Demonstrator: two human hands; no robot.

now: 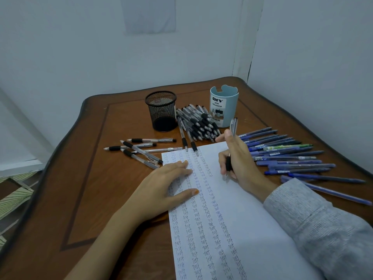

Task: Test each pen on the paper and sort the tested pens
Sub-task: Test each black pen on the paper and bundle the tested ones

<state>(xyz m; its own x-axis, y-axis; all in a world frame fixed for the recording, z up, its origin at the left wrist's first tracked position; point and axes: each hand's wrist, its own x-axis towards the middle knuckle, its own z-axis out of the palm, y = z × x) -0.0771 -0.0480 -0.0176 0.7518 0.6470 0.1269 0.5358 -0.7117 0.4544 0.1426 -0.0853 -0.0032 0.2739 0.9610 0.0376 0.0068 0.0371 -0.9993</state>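
View from above over a wooden table, looking down at a person's two hands.

Far left, five or so clear pens with black grips, the loose pens, lie scattered on the wood just beside the paper's top left corner. Behind them stands a black mesh cup, which looks empty.

The left hand lies flat on the paper's left edge. Its fingers are straight and spread and hold nothing; it pins the sheet down.

Behind the sheet, between the two cups, sits a heap of more black-grip pens. Two of them reach onto the paper's top edge.

The paper runs toward the viewer. Columns of the small handwritten word "test" fill its left half, and the right half is blank.

Right of the heap stands a pale blue cup. Its inside cannot be seen.

The right hand, in a grey sleeve, has its fingers curled round the lower barrel of a pen in a writing grip. The tip points down just right of the written columns. Whether it touches the sheet cannot be told.

Far right, many blue pens lie fanned on the table.

The step in hand appears to be testing this pen. The next move calls for a short written mark and a check that ink flows, then laying the pen in its group. Which group is which is unclear.
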